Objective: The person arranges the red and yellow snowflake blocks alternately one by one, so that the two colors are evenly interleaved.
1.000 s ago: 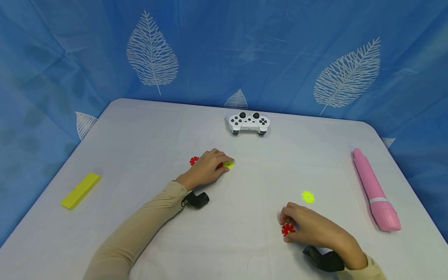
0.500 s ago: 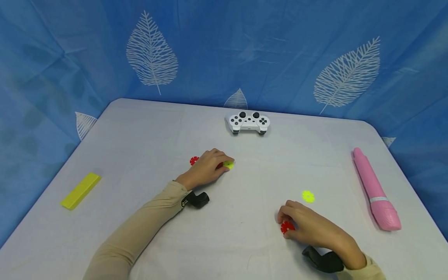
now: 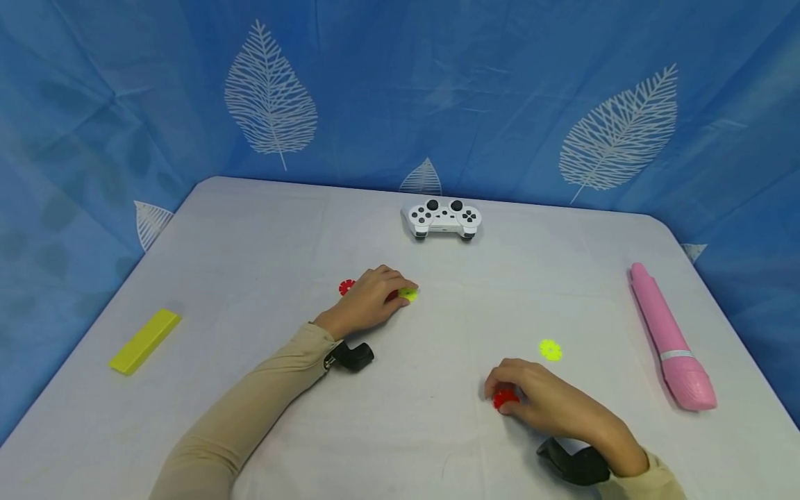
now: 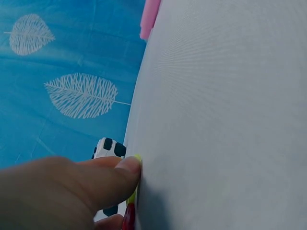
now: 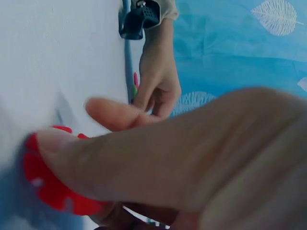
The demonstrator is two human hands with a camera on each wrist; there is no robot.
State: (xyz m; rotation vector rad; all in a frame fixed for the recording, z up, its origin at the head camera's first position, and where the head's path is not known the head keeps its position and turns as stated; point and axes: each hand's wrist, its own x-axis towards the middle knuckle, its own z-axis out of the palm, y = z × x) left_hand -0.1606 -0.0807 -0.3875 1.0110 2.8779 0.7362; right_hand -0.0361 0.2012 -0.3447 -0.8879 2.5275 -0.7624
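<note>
My left hand (image 3: 370, 298) rests near the middle of the table, thumb and fingers pinching a yellow notched disc (image 3: 407, 294). Against that disc, partly under the fingers, is a red piece (image 4: 128, 216). Another red notched disc (image 3: 346, 286) shows just left of the same hand, partly hidden by it. Closer to the front, my right hand (image 3: 550, 399) pinches a red interlocking disc (image 3: 505, 398) between thumb and fingers. In the right wrist view the thumb lies over this disc's (image 5: 53, 179) face, close over the cloth. Behind the right hand a loose yellow notched disc (image 3: 551, 350) lies flat.
A white game controller (image 3: 444, 219) lies at the back of the white-covered table (image 3: 281, 229). The yellow block (image 3: 145, 342) is at the left, a pink folded umbrella (image 3: 671, 340) at the right. Blue leaf-patterned cloth (image 3: 437, 90) hangs behind.
My right hand has shifted slightly left and away from the front edge, carrying the red interlocking disc, which now shows less between its fingers. The left hand stays put.
</note>
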